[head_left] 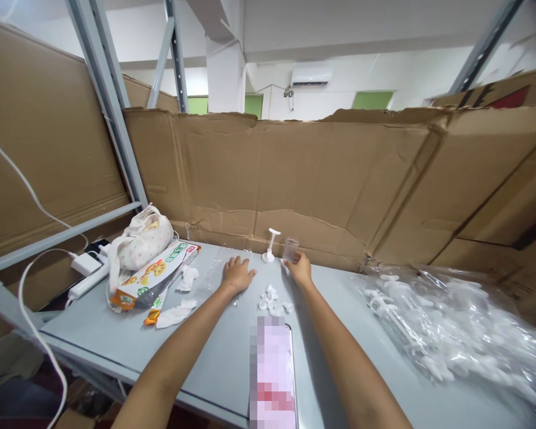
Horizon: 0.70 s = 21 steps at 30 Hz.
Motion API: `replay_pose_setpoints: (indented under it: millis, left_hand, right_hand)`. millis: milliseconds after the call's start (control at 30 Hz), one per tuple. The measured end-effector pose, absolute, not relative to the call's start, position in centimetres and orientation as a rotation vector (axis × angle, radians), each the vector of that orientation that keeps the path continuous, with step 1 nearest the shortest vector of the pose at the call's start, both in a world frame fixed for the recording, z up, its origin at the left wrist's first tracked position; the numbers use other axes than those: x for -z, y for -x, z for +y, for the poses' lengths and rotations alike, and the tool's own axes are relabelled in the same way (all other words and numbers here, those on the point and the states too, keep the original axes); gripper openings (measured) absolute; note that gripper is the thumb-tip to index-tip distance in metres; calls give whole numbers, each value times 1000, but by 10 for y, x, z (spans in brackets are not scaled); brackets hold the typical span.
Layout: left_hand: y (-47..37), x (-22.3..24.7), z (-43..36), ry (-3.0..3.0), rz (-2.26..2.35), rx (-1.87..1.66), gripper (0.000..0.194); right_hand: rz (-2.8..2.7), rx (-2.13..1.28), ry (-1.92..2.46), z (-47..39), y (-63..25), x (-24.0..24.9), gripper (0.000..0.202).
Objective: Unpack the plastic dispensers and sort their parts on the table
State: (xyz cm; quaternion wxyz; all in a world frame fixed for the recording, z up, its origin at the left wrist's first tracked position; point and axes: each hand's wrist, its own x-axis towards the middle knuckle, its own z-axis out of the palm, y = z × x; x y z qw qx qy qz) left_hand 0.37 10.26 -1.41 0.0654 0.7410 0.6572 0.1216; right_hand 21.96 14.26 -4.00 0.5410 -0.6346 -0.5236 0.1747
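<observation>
My right hand (pixel 300 269) grips a small clear plastic cup (pixel 290 250) near the back of the grey table. Just left of the cup stands a white plastic plunger-like piece (pixel 271 245) with a round base and a flat top. My left hand (pixel 238 275) rests flat on the table with its fingers spread, on or beside a thin clear plastic bag (pixel 208 285). Between my forearms lies a little heap of small white plastic parts (pixel 273 300). A phone (pixel 274 372) with a lit, blurred screen lies nearer to me.
At the right, clear bags of white plastic parts (pixel 455 322) cover the table. On the left are a cloth bag (pixel 145 238), a printed food package (pixel 161 274), crumpled tissues (pixel 176 314) and a power strip (pixel 88 280) with cables. Cardboard (pixel 268 173) walls the back; a metal post (pixel 111 107) rises left.
</observation>
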Motion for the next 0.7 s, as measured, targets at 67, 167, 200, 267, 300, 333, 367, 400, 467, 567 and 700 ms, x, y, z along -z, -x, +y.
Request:
replay_pose_setpoints:
  millis: [67,167,200,267,300,333,367,400,467,567,700]
  left_hand:
    - [-7,18,103,-2230,1988,-393,54]
    - [-11,21,102,-2231,1971,-454,53]
    - [-11,21,101,-2237,1958,-476,52]
    - [-11,18,97,-2251,1938,-514,50]
    - [-10,16,94,-2258,1932,-534,48]
    - [-9,13,91,-2263,1927,-555,47]
    - [-8,10,87,-2269,1920,-578,46]
    - [-7,6,82,-2275,1909,-605,45]
    - [-5,-2,73,-2293,1873,-665,43]
    - [-3,-13,59,-2306,1812,-750,40]
    - [-4,-24,44,-2242,1775,-902,38]
  right_hand:
    - [-1293,-373,1556,132,-225,33,51]
    - [-1378,-273,1626,106,-243,16,45]
    - [-1404,-233,1651,95,-252,10,42]
    - [-1421,-146,1721,70,-275,-3,38]
    - [-1416,-103,1760,58,-288,-7,38]
    - [-1399,-33,1821,47,-303,-11,38]
    - [-1389,135,1967,36,-317,-13,38]
    - [-1342,276,2102,27,-332,-13,39]
    - [-1171,390,2307,13,-359,-8,46]
    - [-1050,397,2353,2,-384,2,43]
    - [-1113,443,2232,-5,-384,-1,40]
